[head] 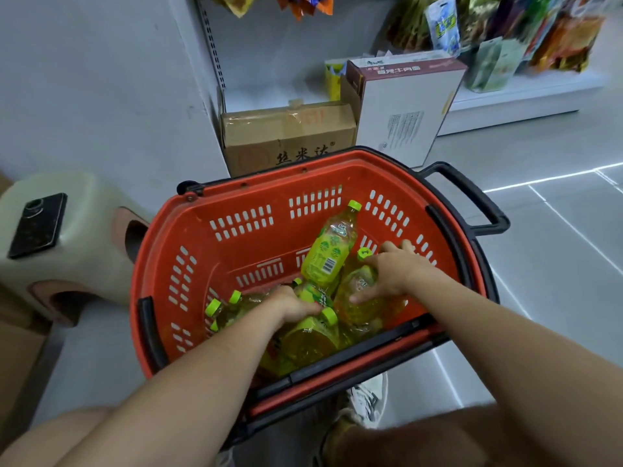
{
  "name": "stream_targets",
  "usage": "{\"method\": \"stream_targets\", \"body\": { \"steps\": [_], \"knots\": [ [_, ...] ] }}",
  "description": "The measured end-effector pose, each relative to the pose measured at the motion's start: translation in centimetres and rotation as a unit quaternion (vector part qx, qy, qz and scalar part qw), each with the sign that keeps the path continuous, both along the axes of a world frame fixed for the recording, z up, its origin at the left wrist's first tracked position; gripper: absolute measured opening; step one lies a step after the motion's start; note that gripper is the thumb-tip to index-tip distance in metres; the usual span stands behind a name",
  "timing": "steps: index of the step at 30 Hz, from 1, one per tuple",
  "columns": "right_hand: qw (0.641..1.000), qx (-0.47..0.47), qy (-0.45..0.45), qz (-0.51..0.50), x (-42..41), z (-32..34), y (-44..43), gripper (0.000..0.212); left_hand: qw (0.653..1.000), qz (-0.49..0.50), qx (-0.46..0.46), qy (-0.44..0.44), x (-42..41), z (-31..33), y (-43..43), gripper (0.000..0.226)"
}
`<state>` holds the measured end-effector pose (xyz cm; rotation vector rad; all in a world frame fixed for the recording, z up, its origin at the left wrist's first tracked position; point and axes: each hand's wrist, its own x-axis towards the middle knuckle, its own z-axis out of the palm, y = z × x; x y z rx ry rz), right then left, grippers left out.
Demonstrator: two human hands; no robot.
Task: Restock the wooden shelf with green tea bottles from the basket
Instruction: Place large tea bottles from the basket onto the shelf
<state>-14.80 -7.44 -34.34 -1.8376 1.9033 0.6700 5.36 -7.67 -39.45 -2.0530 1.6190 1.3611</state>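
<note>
View: looking down from the person's head at a red basket (188,264) on a pale tiled floor (556,251), both bare forearms reaching into it.
Task's thing: green tea bottles (310,342) with lime caps lie heaped in the near half of the basket. One leaning bottle (332,251) rests tilted on the heap, cap pointing away.
Left grip (296,303): this hand is pressed down among the lying bottles. Its fingertips dip out of sight, so I cannot tell whether it has clasped one.
Right grip (392,273): grasping a lying bottle (362,298), thumb on the near side and fingers spread over the far side, just beside its cap.
Wooden shelf: not in view.
Risk: lifting a bottle from under the heap could unseat the leaning bottle, which looks likely to roll into the bare far half. A smooth round bottle may also slip from a one-handed hold.
Edges: the high slotted wall rings the bottles, and a black handle (472,200) juts out on the right. A lift probably has to go straight up first.
Open room: clear floor to the right. A cardboard box (286,139) and a white carton (404,112) stand close behind the basket. A cream stool (77,230) carrying a phone (38,224) is near on the left.
</note>
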Motion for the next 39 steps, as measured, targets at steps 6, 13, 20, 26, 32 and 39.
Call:
{"method": "stream_targets", "body": {
  "steps": [6,13,20,26,32,39],
  "knots": [
    [0.996,-0.028,0.021,0.081,-0.3,-1.8,-0.4,0.098,1.000,-0.008,0.006,-0.012,0.3,1.0,0.0,0.086],
    [0.994,-0.075,-0.072,-0.036,-0.8,-1.5,-0.5,0.097,0.994,-0.026,0.100,-0.019,1.6,1.6,0.8,0.083],
    [0.865,-0.085,-0.369,-0.328,-1.8,0.3,-1.5,0.106,0.979,0.162,0.081,0.090,1.5,0.2,2.0,0.094],
    [0.810,-0.119,-0.437,-0.372,-0.7,2.9,-2.6,0.107,0.998,0.061,-0.027,0.009,4.4,3.7,1.0,0.103],
    [0.749,-0.157,-0.545,-0.344,3.3,9.4,-2.0,0.077,0.979,0.122,-0.164,0.026,10.2,11.6,3.9,0.113],
    [0.687,-0.217,-0.672,-0.173,11.5,20.2,3.5,0.033,0.838,0.374,-0.318,0.239,16.9,19.6,13.6,0.111]
  ]
}}
